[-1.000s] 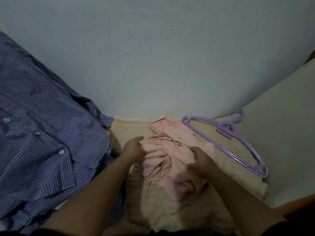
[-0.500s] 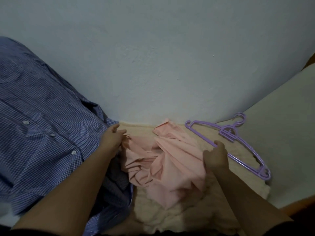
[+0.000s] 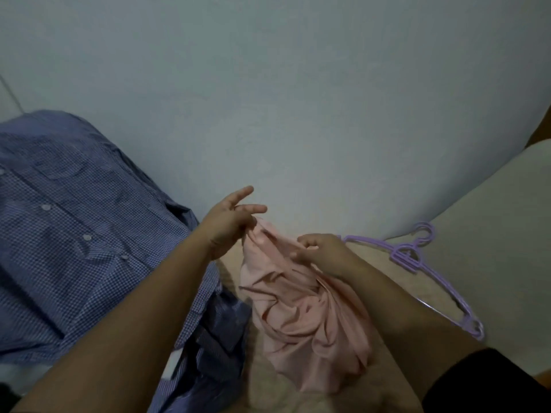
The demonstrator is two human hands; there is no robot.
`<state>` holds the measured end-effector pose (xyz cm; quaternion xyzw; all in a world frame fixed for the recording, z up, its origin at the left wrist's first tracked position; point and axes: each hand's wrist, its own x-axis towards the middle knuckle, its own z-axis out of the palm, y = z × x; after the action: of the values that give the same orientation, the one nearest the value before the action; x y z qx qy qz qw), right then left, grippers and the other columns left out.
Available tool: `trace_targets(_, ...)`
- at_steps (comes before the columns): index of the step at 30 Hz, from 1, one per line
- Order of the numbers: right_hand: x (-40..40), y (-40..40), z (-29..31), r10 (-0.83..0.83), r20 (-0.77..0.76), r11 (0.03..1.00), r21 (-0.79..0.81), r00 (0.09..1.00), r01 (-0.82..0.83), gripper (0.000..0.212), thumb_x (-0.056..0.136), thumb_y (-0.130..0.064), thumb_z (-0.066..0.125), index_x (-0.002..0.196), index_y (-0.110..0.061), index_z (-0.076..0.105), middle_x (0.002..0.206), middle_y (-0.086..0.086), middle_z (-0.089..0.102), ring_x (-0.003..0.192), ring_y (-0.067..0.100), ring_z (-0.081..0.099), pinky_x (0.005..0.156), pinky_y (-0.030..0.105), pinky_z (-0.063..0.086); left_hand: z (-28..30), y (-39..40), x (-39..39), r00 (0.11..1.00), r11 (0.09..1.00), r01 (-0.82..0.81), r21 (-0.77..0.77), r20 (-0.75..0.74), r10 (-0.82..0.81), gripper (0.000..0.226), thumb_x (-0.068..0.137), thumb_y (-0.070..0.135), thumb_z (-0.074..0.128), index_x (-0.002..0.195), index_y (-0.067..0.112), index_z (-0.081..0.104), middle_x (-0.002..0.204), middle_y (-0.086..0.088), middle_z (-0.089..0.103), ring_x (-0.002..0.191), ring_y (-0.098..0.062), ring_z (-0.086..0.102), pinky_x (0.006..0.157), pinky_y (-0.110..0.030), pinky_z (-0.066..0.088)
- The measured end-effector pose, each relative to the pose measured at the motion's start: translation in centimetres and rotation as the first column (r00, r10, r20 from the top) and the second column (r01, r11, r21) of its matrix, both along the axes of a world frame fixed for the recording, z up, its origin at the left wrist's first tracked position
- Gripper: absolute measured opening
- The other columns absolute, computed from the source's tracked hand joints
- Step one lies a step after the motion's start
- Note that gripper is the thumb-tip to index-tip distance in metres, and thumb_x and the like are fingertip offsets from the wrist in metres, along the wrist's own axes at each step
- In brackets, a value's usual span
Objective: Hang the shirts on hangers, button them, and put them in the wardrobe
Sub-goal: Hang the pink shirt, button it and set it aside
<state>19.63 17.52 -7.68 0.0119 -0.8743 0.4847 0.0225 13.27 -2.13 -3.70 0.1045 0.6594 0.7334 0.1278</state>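
At centre frame, both hands hold the pink shirt (image 3: 301,317) up by its top edge. Left hand (image 3: 231,223): thumb and lower fingers pinched on a fold of pink cloth at the shirt's upper left, two fingers stretched out free toward 1 o'clock. Right hand (image 3: 320,253): grip curled together on the cloth at the shirt's upper right. The shirt hangs bunched and twisted below the hands, its lower part resting on the cream blanket (image 3: 396,281).

Change from half a second ago: shirt then lay spread low on the blanket with the hands wide apart at its sides; now the hands are higher and closer together, and the cloth is gathered into a hanging bundle. Right hand has left the spot beside the hanger.

Purple plastic hanger (image 3: 417,263) lies flat at 3 o'clock, on the blanket's edge, hook toward the wall, untouched, just beside the right forearm. Blue checked shirt (image 3: 74,248) lies at 9 o'clock, white buttons showing, its lower end under the left forearm.

Pale blue-grey wall (image 3: 283,99) fills the upper frame. Off-white surface (image 3: 492,248) at 3 o'clock beyond the hanger. Black sleeve (image 3: 492,383) at 5 o'clock.
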Motion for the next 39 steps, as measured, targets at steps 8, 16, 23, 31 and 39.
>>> trace_targets(8,0.5,1.8,10.3,-0.19,-0.273,0.974,-0.173,0.943,0.146,0.02,0.08,-0.013,0.073,0.068,-0.013,0.057,0.066,0.001,0.059,0.057,0.007,0.052,0.054,0.014,0.043,8.4,-0.4,-0.5,0.908,0.977,-0.136,-0.167,-0.416,0.055,0.055,0.085,-0.017,0.046,0.126,0.019,0.048,0.102,-0.006,0.064,0.077,-0.014,0.064,0.058,-0.022,0.051)
trace_targets(16,1.7,3.1,17.2,-0.271,-0.464,0.963,-0.13,0.844,0.237,0.019,0.08,-0.021,0.074,0.07,-0.017,0.058,0.074,0.004,0.06,0.067,0.013,0.052,0.062,0.025,0.042,13.8,1.2,1.8,0.779,0.864,-0.181,-0.47,-0.605,-0.166,0.036,0.077,-0.017,0.039,0.069,0.016,0.049,0.098,-0.009,0.07,0.072,-0.009,0.063,0.062,-0.029,0.05)
trace_targets(23,3.4,2.6,18.4,-0.303,-0.513,0.952,-0.123,0.803,0.281,0.022,0.079,-0.018,0.074,0.067,-0.019,0.056,0.061,-0.004,0.051,0.046,-0.004,0.045,0.045,0.009,0.034,13.9,2.0,4.4,0.806,0.707,-0.115,-0.698,-0.482,-0.344,0.046,0.083,-0.01,0.049,0.09,0.027,0.074,0.086,0.008,0.069,0.078,-0.007,0.061,0.069,-0.011,0.049)
trace_targets(31,5.9,1.2,19.5,-0.286,-0.543,0.958,-0.144,0.789,0.248,0.016,0.077,-0.019,0.075,0.072,-0.014,0.061,0.061,-0.004,0.052,0.046,-0.003,0.044,0.047,0.012,0.037,11.9,2.7,7.7,0.754,0.551,-0.125,-0.825,-0.44,-0.487,0.055,0.089,-0.002,0.045,0.131,0.031,0.057,0.136,-0.008,0.055,0.111,-0.023,0.057,0.096,-0.03,0.046)
trace_targets(39,11.8,0.9,22.5,0.031,-0.384,0.978,0.201,0.923,0.051,0.019,0.079,0.0,0.07,0.077,-0.018,0.068,0.072,-0.007,0.061,0.066,0.002,0.057,0.061,0.013,0.044,10.4,3.0,9.7,0.821,0.73,-0.365,-0.578,-0.57,-0.041,0.027,0.085,0.038,0.068,0.1,0.017,0.076,0.091,-0.006,0.073,0.087,-0.022,0.066,0.066,-0.025,0.047)
